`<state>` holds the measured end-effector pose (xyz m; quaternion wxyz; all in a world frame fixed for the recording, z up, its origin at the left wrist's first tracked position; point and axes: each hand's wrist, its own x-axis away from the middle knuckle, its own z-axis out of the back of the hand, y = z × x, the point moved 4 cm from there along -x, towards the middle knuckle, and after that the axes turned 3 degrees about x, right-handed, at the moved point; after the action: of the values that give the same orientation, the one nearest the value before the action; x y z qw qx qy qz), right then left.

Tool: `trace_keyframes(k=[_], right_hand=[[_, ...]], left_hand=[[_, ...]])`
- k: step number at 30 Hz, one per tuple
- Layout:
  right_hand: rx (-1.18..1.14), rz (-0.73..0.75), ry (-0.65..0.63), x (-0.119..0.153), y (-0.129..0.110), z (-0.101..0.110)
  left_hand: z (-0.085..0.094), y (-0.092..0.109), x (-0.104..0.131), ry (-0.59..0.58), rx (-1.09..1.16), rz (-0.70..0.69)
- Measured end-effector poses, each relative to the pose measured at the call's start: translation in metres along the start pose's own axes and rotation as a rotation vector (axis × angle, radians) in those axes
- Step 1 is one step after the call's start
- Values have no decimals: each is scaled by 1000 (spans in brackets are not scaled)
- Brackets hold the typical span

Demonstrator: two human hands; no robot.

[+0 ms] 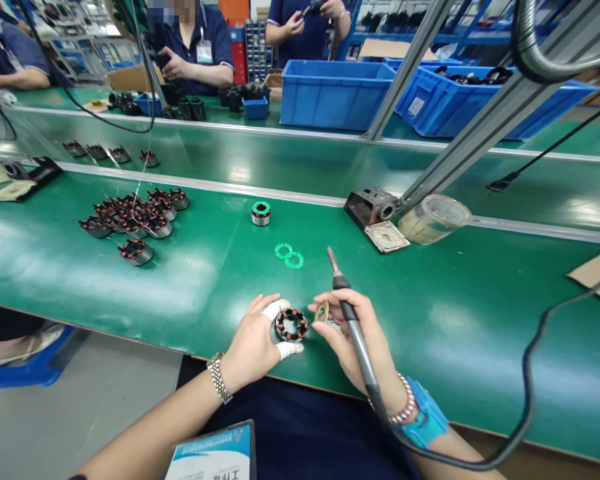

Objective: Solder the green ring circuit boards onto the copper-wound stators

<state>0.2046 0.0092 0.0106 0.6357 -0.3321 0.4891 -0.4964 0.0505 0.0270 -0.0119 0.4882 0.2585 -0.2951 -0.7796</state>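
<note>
My left hand [263,337], with white covers on the thumb and a finger, is closed round a motor stator [292,325] with copper windings, its open top facing up. Just to the right, my right hand [355,327] pinches a thin ring-shaped circuit board [321,312] on edge, close beside the stator. A soldering iron [355,330] also rests in the right hand, its tip pointing up and away. Two green ring boards [289,255] lie overlapping on the bench beyond. Behind them stands a stator topped with a green ring board [261,213].
A pile of stators [135,217] covers the left of the green bench. An iron holder [373,208] and a cloudy tub [434,219] stand back right, beside a metal post. The iron's cable [527,373] loops along the right. Co-workers and blue bins [335,93] are across the bench.
</note>
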Motion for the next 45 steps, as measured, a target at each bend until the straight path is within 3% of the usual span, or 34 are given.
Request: trace_keyframes(k=[3,9,16,21,31,45], right_hand=[[243,127,-92,-1,-9,-2],[317,199,-282,-12,-15,-13],[379,240,-274,-10,-16,-13],[410,266,-341,-8,-20,-13],[394,261,-171,-3,-19,-21],[334,417,-154,-3,-9,-21]], left_hand=[[0,-1,0,8,20,1],[0,-1,0,-25,39,-17],[-1,-2,0,-31,65,-27],[-1,-2,0,-31,59,-27],[-2,1,2,15,-24,-24],[-2,1,2,54,-67,-76]])
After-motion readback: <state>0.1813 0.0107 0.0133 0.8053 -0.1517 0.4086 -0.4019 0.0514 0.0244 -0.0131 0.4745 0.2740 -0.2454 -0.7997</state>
